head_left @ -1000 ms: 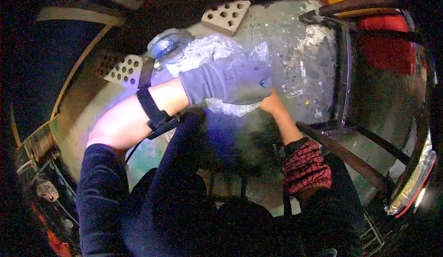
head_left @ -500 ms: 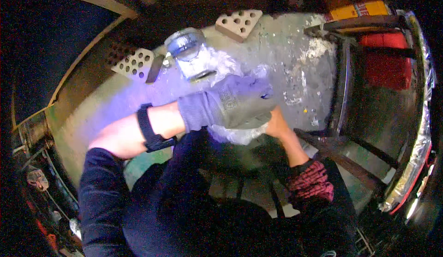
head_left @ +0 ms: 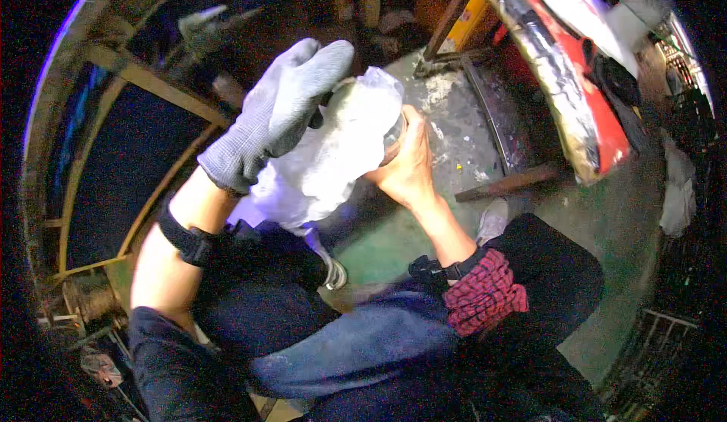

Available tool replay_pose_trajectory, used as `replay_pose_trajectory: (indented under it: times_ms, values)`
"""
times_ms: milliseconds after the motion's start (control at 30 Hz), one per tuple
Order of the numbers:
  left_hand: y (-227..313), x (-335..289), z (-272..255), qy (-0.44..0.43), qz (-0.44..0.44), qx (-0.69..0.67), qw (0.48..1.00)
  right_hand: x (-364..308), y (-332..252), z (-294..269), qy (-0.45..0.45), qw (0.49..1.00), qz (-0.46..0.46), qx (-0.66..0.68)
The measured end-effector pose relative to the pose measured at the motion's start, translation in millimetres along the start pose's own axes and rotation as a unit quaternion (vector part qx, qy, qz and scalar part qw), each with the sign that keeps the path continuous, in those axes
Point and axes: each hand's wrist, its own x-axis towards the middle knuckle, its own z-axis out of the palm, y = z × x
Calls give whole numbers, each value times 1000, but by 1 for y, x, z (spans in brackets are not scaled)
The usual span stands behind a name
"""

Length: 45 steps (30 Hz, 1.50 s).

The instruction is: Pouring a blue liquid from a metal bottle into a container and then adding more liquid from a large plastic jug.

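Note:
My right hand [head_left: 409, 160], bare, is closed round the right side of a crumpled, translucent white plastic wrapping [head_left: 333, 153]. A rounded, glassy-looking edge [head_left: 395, 130] shows between the plastic and my fingers. What lies inside the bundle is hidden. My left hand [head_left: 291, 92] wears a grey knit glove and is raised at the upper left of the plastic. Its fingers are stretched out toward the top of the bundle; whether they touch it I cannot tell. The lower folds of the plastic hang toward my legs, glowing bluish.
A paint-spattered floor [head_left: 447, 89] lies beyond my right hand. Dark bars [head_left: 511, 183] of a frame stand to the right, below a long foil-and-red bundle [head_left: 564, 81]. Wooden framing [head_left: 151, 81] edges the left. My knees are bent close beneath the plastic.
The view has swung. My hands, earlier close together with the glove covering the plastic, are now apart: the left is up and leftward, the right grips the plastic in plain sight.

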Motion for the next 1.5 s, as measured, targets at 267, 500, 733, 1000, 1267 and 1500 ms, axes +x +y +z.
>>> replay_pose_trajectory:
  times_ms: [267,500,733,1000,1267,1500]
  values:
    - [32,-122,28,-35,69,-49,996,-52,-32,-71,4,996,93,9]
    - [56,-128,101,10,117,62,991,-84,-13,-131,-26,990,140,-8]
    - [99,-33,111,75,168,-74,980,-114,53,-173,7,986,162,-34]
    - [24,70,162,68,-17,-363,929,-86,37,-210,12,986,164,9]
    - [49,-18,152,-219,-22,-643,734,-52,-15,-263,-94,993,71,0]
    - [67,-126,103,-183,31,-364,913,-48,-50,-269,-265,962,49,39]
